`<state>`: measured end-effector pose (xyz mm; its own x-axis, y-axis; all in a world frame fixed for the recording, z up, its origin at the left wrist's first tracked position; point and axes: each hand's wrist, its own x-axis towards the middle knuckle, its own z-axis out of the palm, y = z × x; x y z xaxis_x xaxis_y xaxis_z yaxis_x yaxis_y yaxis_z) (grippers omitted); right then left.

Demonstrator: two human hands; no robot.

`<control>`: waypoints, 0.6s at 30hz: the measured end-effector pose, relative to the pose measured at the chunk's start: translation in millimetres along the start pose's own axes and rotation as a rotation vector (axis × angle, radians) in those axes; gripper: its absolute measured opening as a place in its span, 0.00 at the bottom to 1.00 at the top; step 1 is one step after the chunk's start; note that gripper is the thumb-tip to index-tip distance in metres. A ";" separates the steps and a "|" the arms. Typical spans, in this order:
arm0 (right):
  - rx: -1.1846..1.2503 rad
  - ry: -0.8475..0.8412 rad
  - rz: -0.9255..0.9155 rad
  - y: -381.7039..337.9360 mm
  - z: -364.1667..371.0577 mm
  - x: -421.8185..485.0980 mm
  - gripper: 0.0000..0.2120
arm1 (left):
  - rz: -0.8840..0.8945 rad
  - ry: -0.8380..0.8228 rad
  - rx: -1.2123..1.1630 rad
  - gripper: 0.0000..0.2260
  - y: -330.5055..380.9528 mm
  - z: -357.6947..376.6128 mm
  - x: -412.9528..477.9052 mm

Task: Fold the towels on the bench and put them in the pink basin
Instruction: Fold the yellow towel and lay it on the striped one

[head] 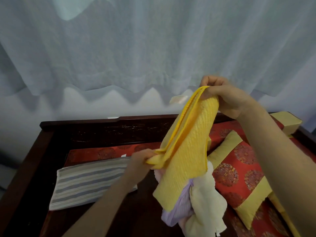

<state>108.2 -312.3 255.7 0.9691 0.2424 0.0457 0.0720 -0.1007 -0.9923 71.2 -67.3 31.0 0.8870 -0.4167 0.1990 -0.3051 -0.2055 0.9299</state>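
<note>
A pale, sheer curtain [136, 48] hangs in soft folds across the whole background. Its wavy hem ends just above a strip of white wall [85, 106]. A small pale tag [178, 100] shows near the hem, too blurred to identify. A red seat pad [106, 153] with round woven patterns lies behind. To the right, a red pillow [239, 177] with yellow-green bands rests at a slant, and beyond it is the yellow-green end of a second pillow [287, 124].

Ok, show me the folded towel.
The striped towel, flat at the left. The left hand and right hand hold the yellow towel up; purple towel and cream towel lie crumpled.
</note>
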 end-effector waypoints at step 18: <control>-0.177 0.304 0.005 70.4 5.4 22.9 0.04 | 0.063 0.318 0.439 0.21 105.1 -206.3 17.0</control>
<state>134.2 -308.7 186.3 0.9936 -0.0543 0.0995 0.0810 -0.2735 -0.9585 125.7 86.7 196.0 0.9027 -0.1656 0.3970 -0.4164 -0.5681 0.7099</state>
